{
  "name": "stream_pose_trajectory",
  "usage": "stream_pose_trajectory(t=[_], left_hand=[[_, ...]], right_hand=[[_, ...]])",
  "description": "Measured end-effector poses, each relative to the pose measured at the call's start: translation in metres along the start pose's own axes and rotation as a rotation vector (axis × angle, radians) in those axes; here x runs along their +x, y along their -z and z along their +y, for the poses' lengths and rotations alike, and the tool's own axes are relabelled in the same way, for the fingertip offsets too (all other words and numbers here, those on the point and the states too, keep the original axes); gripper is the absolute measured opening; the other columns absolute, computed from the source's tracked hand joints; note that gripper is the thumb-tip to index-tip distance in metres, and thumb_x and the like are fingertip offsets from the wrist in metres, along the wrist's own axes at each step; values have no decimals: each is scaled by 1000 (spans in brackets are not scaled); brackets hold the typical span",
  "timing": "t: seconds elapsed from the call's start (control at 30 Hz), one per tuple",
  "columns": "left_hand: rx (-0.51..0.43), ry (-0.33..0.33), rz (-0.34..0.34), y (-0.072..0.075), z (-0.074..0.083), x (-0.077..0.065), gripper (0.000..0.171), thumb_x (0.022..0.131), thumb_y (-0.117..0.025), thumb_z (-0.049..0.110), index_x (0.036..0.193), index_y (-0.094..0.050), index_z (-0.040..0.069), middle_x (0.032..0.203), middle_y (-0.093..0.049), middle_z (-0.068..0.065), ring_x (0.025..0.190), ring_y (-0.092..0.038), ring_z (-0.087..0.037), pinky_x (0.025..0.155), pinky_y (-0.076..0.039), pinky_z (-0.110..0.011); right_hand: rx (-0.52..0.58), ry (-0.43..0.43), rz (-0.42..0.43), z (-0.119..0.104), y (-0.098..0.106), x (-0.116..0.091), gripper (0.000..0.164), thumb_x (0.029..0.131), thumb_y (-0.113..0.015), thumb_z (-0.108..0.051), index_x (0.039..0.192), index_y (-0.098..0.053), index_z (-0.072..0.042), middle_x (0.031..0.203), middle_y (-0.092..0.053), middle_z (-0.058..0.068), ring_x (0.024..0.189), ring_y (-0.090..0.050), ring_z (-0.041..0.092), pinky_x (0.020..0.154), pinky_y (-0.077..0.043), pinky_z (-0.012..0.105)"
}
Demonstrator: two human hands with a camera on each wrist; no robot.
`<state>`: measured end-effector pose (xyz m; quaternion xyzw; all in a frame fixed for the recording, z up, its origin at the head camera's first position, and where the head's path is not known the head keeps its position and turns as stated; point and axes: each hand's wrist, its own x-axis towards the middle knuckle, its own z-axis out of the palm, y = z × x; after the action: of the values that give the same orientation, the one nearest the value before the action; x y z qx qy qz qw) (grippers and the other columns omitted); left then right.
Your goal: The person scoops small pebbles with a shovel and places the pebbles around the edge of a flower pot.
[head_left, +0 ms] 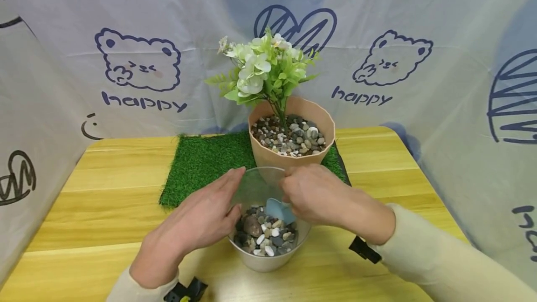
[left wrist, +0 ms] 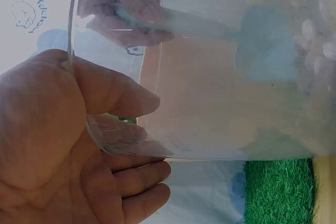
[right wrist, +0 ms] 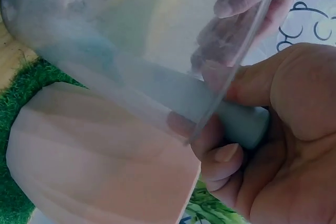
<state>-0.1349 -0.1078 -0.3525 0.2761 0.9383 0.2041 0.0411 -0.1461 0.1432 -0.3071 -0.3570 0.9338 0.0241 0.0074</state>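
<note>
Scooping appears in hand: the scoop (head_left: 280, 210), at the stones (head_left: 269, 239) inside the tub (head_left: 263, 264), is gripped by the right hand (head_left: 316, 192); the tub's rim is held by the left hand (head_left: 204, 211). A level lift seems called for.

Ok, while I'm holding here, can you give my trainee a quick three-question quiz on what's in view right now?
1. What is the right hand holding?
2. Look at the clear container and the pot. Where do stones show?
A) in the clear container only
B) in the pot only
C) in both
3. True or false: the white flowers stand in the clear container.

Key:
1. The handle of a light-blue scoop.
2. C.
3. False; they stand in the pot, which sits on the green mat.
</note>
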Motion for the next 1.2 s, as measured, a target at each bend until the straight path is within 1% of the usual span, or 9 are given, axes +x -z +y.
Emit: stream_pose_trajectory(t=[0.17, 0.43, 0.5, 0.6, 0.7, 0.8, 0.97, 1.1, 1.2], left_hand=[[1, 0, 0, 0, 1, 0, 76, 103, -60, 25, 167, -24, 4, 170, -31, -20, 155, -38, -37, 127, -34, -54], [4, 0, 0, 0, 2, 0, 76, 103, -60, 24, 167, -25, 3, 170, -32, -19, 156, -36, -36, 127, -34, -53], [1, 3, -3, 0, 2, 0, 76, 103, -60, 24, 167, -25, 3, 171, -31, -18, 156, -36, -36, 128, -33, -53], [1, 2, -6, 0, 2, 0, 76, 103, -60, 25, 167, -24, 4, 171, -31, -18, 156, -35, -36, 128, -33, -53], [6, 1, -5, 0, 2, 0, 76, 104, -59, 25, 167, -24, 4, 171, -30, -18, 157, -35, -35, 128, -33, -53], [8, -2, -4, 1, 2, 0, 76, 104, -60, 25, 167, -24, 3, 171, -31, -19, 156, -35, -35, 128, -33, -53], [3, -4, -8, 0, 3, 1, 76, 104, -59, 25, 167, -24, 4, 171, -31, -19, 156, -35, -35, 128, -33, -53], [9, -2, -5, 1, 3, 1, 75, 104, -59, 25, 167, -25, 3, 171, -31, -19, 157, -35, -35, 128, -33, -53], [10, -4, -4, 1, 2, 1, 75, 104, -59, 25, 167, -24, 3, 170, -31, -20, 156, -35, -36, 128, -33, -53]], right_hand=[[52, -28, -57, 1, 6, -1, 24, 93, -78, -20, 74, -64, -17, 74, -61, -6, 69, -63, 16, 70, -61, 40], [94, -69, -80, -3, 5, 0, 28, 95, -76, -23, 71, -62, -17, 71, -60, -5, 68, -62, 17, 71, -62, 41], [127, -96, -97, -4, 7, -1, 26, 96, -76, -22, 72, -65, -18, 71, -61, -6, 67, -62, 15, 70, -61, 39], [194, -131, -117, -4, 10, -2, 20, 96, -76, -22, 77, -73, -17, 73, -66, -7, 70, -65, 14, 73, -62, 36], [246, -122, -122, -6, 10, -2, 15, 97, -75, -22, 82, -78, -18, 76, -70, -8, 72, -68, 15, 72, -62, 35], [274, -97, -122, -6, 8, -2, 15, 97, -75, -22, 82, -78, -17, 74, -70, -8, 68, -66, 13, 69, -61, 35], [378, -151, -141, -4, 10, -5, 16, 97, -75, -24, 82, -78, -21, 77, -73, -12, 62, -61, 6, 64, -57, 30], [438, -153, -137, -3, 11, -7, 16, 98, -74, -24, 83, -79, -22, 78, -73, -14, 63, -60, 5, 65, -56, 29], [470, -157, -132, -2, 11, -10, 17, 98, -74, -23, 82, -78, -22, 74, -70, -15, 61, -58, 6, 60, -53, 28]])
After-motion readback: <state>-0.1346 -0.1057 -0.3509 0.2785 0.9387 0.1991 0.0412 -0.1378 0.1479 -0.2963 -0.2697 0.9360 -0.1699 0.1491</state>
